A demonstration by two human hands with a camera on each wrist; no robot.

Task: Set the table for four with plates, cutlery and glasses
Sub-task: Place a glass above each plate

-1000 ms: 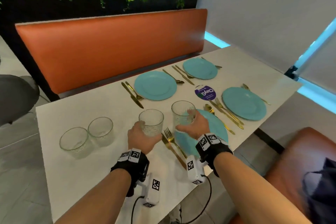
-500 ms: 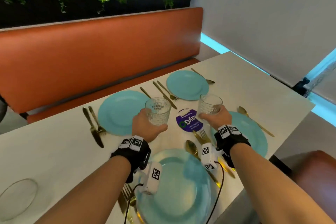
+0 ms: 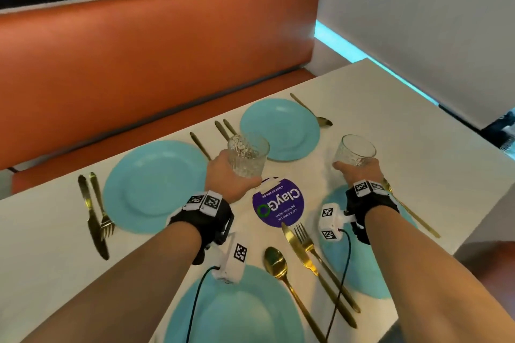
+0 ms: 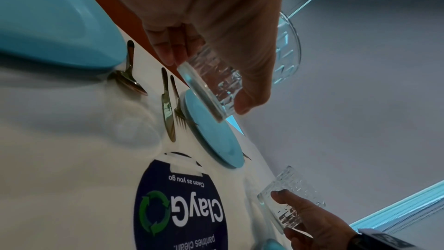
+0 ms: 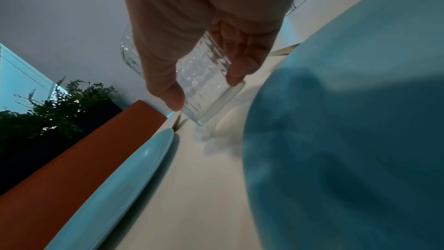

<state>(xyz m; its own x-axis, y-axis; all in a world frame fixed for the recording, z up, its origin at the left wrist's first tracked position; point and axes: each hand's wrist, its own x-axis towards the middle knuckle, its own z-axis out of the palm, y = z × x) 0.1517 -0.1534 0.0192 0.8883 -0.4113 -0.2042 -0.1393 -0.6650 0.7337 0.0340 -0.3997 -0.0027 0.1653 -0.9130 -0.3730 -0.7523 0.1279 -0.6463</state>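
Each hand holds a clear patterned glass above the white table [image 3: 390,108]. My left hand [image 3: 231,178] grips one glass [image 3: 248,154] between the two far turquoise plates; in the left wrist view its fingers [image 4: 168,50] and thumb wrap this glass [image 4: 211,86], held off the surface. My right hand [image 3: 359,172] grips the other glass [image 3: 354,151] just beyond the right near plate [image 3: 359,267]; the right wrist view shows that glass [image 5: 206,81] tilted, its base close over the tabletop. Turquoise plates lie far left [image 3: 156,185], far right [image 3: 280,128] and nearest me [image 3: 237,312], with gold cutlery beside them.
A round purple sticker [image 3: 278,203] marks the table's middle. A gold spoon [image 3: 278,264], knife [image 3: 292,242] and fork [image 3: 306,245] lie between the near plates. An orange bench [image 3: 139,64] runs along the far side. A white wall stands at the right.
Both hands have carried their glasses farther across the table, from beside the near plate toward the far plates and the right side. The two other glasses at the left have left the view.
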